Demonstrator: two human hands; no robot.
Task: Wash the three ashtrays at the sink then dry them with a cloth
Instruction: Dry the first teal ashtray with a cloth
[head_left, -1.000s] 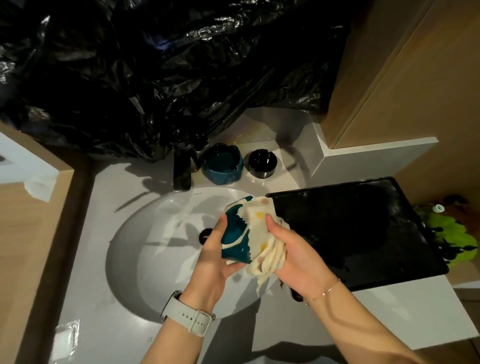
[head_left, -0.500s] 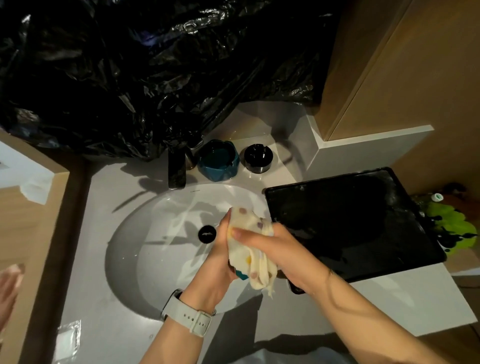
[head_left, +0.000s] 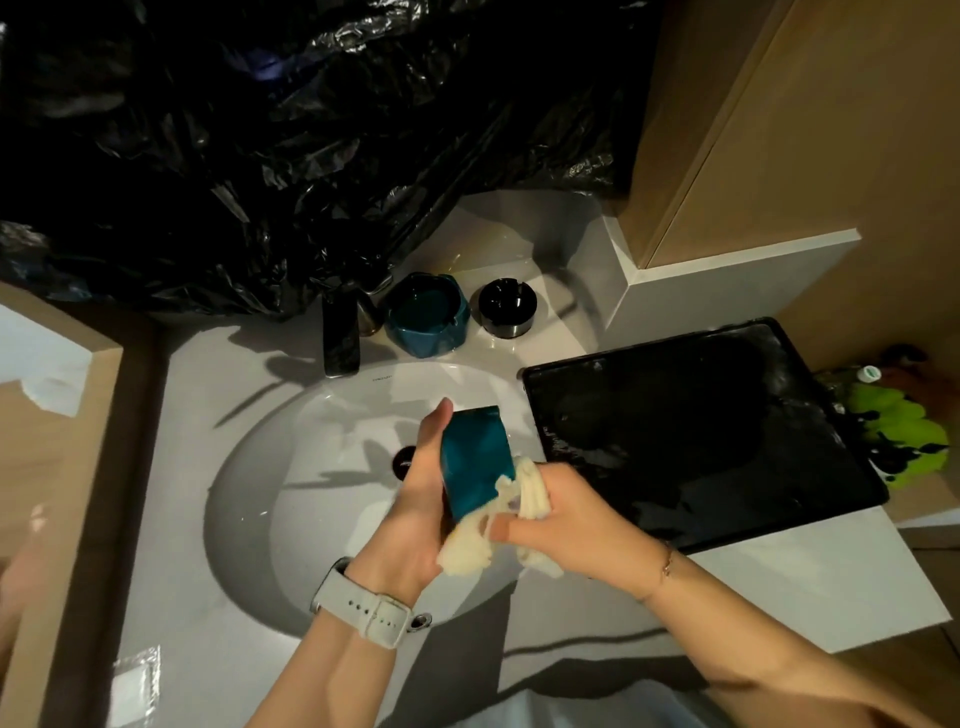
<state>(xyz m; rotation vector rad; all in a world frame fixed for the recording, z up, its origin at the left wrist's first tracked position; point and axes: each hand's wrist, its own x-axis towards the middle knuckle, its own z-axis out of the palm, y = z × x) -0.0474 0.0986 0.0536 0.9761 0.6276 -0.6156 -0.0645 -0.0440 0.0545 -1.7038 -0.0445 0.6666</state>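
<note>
Centre frame, above sink basin (head_left: 260, 509): left hand (head_left: 415, 514) clamped round teal ashtray (head_left: 475, 467), thumb up along its left edge, ashtray held on edge. Right hand (head_left: 566, 519) just right of it, fingers curled round cream cloth (head_left: 511, 512); cloth bunched against ashtray's lower right side, tails hanging below both hands. White watch (head_left: 366, 605) on left wrist, thin bracelet (head_left: 667, 564) on right.

Upper centre, on white desk (head_left: 810, 582) behind basin: second teal ashtray (head_left: 427, 314) upright, touching nothing held; round black ashtray (head_left: 506, 306) just right of it, well apart from both hands. Black faucet (head_left: 340, 338) just left of second teal ashtray. Drain (head_left: 405, 460) partly hidden behind left hand.

Right of frame: black tray (head_left: 701, 441) on desk, wet sheen on surface. Far right edge: green item (head_left: 904, 436), too blurred to identify. Upper left to upper centre: black plastic sheeting (head_left: 260, 145). Upper right: wooden cabinet (head_left: 805, 119). Lower left: small clear packet (head_left: 136, 678) on desk.
</note>
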